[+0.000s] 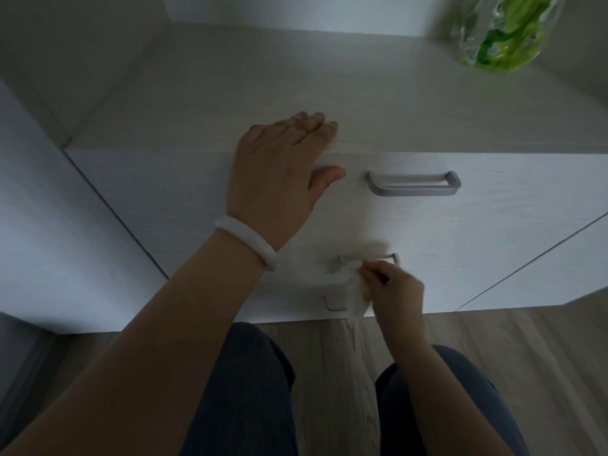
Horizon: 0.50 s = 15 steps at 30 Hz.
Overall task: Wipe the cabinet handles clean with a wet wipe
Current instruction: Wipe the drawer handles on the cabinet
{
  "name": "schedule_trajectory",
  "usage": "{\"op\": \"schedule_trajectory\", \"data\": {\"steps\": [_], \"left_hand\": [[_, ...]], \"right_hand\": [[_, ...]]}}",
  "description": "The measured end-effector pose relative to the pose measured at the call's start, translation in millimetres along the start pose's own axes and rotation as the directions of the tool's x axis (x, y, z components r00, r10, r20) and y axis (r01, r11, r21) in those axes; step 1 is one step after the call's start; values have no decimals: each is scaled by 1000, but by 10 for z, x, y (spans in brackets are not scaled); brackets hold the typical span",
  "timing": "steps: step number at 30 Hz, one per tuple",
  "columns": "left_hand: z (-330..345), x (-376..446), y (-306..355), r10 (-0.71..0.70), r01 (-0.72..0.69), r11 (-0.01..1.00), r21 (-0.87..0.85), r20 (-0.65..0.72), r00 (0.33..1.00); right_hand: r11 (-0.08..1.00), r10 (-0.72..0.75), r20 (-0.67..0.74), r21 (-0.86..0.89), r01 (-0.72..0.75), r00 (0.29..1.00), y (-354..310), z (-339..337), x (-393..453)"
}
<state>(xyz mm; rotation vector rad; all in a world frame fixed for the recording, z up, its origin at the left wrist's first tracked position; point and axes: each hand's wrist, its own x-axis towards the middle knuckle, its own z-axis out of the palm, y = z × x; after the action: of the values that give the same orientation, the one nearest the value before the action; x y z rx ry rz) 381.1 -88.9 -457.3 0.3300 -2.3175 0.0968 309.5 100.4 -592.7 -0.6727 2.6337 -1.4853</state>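
My right hand [393,284] pinches the wet wipe [353,292] against the lower handle [368,258], my left hand [279,179] lies flat on the cabinet's [493,199] top front edge; hard rubbing may slide the drawer open.

White cabinet [493,245], grey handles [413,184] — white wipe [352,291], green-streaked glass [503,31].

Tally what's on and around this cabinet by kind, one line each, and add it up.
Cabinet handles: 2, the upper handle bare, the lower handle partly under the wet wipe
Wet wipes: 1
Hands: 2, left hand flat on the cabinet top edge, right hand pinching the wipe
Bracelets: 1, white bracelet
Glass vases: 1, green-filled vase
Total: 7
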Motion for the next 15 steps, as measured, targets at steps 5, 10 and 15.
{"op": "schedule_trajectory", "data": {"steps": [5,10,15], "left_hand": [[-10,1,7,-1,1,1000,5,5,1000],[2,-2,-10,7,-7,1000,2,16,1000],[2,-2,-11,16,-16,1000,7,0,1000]], "right_hand": [[996,78,-80,46,-74,994,81,-17,-93],[998,-10,-50,-64,7,999,156,10,-235],[962,265,-159,-29,-272,951,425,7,-152]]}}
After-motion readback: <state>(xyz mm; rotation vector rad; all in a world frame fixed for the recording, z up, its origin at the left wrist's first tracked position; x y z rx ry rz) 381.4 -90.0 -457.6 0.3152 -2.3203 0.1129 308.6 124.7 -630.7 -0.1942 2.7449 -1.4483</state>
